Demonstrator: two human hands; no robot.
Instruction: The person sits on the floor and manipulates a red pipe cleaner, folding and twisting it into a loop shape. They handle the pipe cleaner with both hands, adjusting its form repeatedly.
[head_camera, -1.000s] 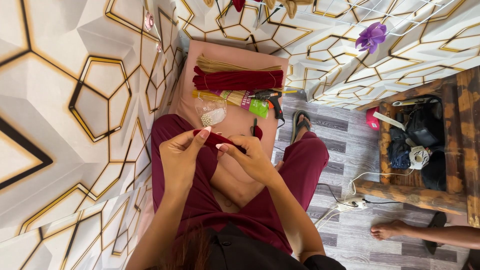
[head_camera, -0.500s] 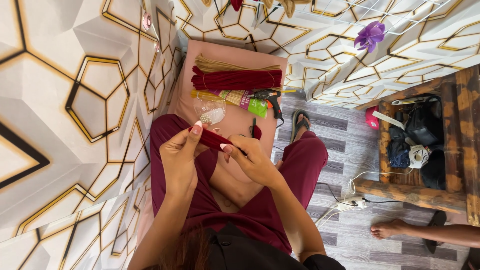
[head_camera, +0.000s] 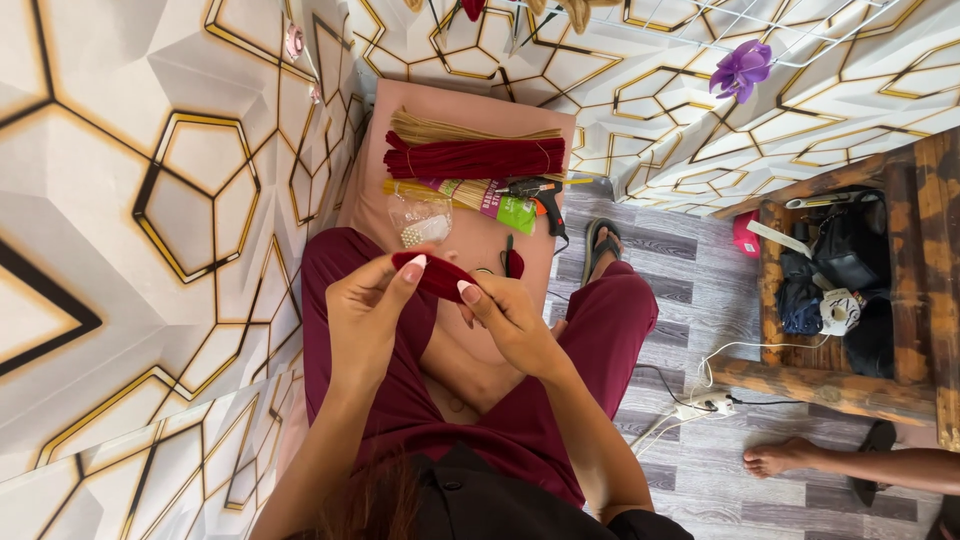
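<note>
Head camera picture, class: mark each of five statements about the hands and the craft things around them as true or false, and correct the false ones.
1. Both hands hold a dark red fuzzy piece. True: the left hand and the right hand pinch it between their fingertips.
2. A bundle of dark red stems lies on the pink board. True.
3. The glue gun is in the right hand. False: it lies on the board, beside the green packet.
4. A purple flower lies on the person's lap. False: it sits up on the patterned wall.
5. A bare foot shows on the grey floor. True, at the lower right.
</note>
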